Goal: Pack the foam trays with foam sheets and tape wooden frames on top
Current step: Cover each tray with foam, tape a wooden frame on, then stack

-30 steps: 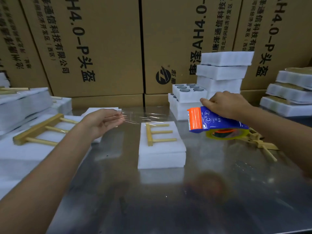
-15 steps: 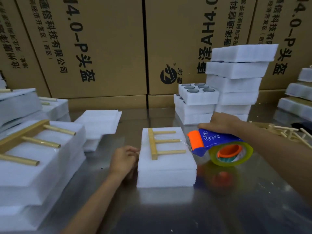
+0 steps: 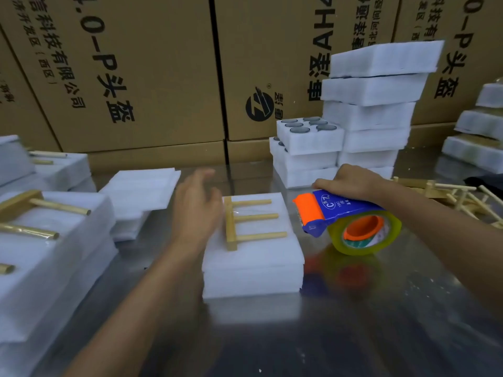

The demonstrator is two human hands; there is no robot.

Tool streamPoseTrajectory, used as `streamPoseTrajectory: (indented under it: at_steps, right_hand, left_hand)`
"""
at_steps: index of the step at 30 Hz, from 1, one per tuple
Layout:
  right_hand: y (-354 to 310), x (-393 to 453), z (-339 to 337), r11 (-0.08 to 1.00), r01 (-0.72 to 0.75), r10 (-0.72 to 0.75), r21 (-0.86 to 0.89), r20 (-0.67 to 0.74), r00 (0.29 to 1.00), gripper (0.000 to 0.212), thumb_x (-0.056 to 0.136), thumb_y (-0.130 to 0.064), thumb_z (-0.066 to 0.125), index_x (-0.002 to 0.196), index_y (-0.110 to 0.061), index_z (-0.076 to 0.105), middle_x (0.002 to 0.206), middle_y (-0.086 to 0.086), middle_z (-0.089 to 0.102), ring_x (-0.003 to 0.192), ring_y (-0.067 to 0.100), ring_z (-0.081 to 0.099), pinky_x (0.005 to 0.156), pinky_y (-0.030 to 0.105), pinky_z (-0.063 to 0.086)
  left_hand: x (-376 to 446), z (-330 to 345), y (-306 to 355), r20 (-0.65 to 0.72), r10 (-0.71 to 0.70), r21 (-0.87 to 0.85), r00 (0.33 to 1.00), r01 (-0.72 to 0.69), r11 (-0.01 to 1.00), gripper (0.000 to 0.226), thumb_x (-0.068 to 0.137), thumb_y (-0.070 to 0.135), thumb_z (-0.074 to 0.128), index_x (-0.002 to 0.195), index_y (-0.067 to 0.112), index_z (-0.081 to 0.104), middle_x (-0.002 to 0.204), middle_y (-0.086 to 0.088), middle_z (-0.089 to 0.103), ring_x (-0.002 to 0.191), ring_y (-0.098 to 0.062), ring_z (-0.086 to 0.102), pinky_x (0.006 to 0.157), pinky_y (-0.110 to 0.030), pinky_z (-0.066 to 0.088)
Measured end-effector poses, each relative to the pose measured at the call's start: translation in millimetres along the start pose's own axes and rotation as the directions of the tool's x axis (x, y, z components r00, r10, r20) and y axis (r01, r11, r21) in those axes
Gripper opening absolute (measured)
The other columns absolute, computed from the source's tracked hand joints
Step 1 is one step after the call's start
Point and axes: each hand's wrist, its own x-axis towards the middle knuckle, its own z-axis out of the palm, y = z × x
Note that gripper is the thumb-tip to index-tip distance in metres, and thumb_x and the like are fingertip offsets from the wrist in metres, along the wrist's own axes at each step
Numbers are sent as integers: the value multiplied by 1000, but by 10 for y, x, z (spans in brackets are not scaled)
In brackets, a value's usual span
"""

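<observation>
steel table [image 3: 353, 322] (reflective) | foam tray [image 3: 253, 268] | foam stacks [image 3: 373, 110] | loose frames [image 3: 462, 197]

Matt white foam tray block [image 3: 253, 270] with a soft, faintly ribbed surface; on it a smooth pale wooden frame with round dowels [image 3: 249, 223]. My right hand [image 3: 351, 182] grips a glossy blue-and-orange plastic tape dispenser [image 3: 326, 213] carrying a shiny clear-yellowish tape roll [image 3: 364, 235]. Polished grey metal tabletop [image 3: 381, 308], mirror-reflective. Behind, matt brown corrugated cardboard cartons [image 3: 163, 77].
</observation>
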Motion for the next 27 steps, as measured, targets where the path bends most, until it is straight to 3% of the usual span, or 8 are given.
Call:
streamPoseTrajectory:
  at_steps: [3,5,7,9,13,20,24,27]
  right_hand:
    - [17,-22,-30,999,11,-11,35,15,1000,61,76,-75,50,63,-17,63,70,5,61,66,20,60,56,32,35]
    - [37,-28,-50,999,13,-14,48,35,999,63,73,-78,50,63,-17,62,67,4,62,66,20,61,56,31,36]
    - [49,-20,-58,998,-2,-1,61,50,999,64,72,-79,52,69,-17,64,70,4,64,68,19,62,56,31,37]
    - [44,-1,-66,998,-8,3,66,66,998,63,73,-79,52,75,-17,63,75,4,64,71,19,61,58,31,38]
    - [148,-21,-102,996,-6,-1,86,80,997,49,80,-70,52,70,-22,59,71,-1,59,69,17,58,56,29,34]
    - [387,-26,-254,998,-24,32,-52,150,988,62,79,-74,48,84,-16,68,85,5,66,77,21,62,64,32,43]
    - [400,-46,-189,999,-9,15,-53,115,993,63,76,-76,51,80,-16,69,79,4,67,75,21,62,66,33,44]
    - [391,-71,-170,999,13,-11,-43,62,998,60,72,-78,53,72,-19,65,71,1,64,71,19,61,60,32,41]
  left_hand:
    - [170,348,421,293,71,-86,954,-47,995,29,99,13,44,120,22,62,118,2,67,102,-20,63,80,-27,46]
    - [173,643,525,551,45,-15,833,-44,999,31,104,17,38,128,17,57,129,-4,62,113,-25,59,87,-28,44]
    - [112,854,478,681,-16,210,732,-174,962,38,107,24,28,138,14,47,144,-8,50,133,-25,44,106,-33,33]
    - [98,931,381,682,-2,333,732,-308,891,42,108,28,22,144,15,40,154,-6,39,144,-25,30,116,-37,22]
    - [122,933,318,705,16,338,709,-355,872,47,108,35,19,151,21,33,163,2,23,150,-22,18,119,-36,12]
    - [133,954,288,716,9,349,698,-369,862,49,107,42,18,152,29,30,165,6,17,151,-18,13,119,-36,8]
    - [117,951,301,763,-14,363,647,-410,837,49,103,57,17,149,46,30,166,6,10,152,-21,6,119,-42,6]
    - [161,945,379,776,-42,393,629,-431,812,47,101,59,27,143,42,42,166,2,7,152,-25,3,118,-50,7]
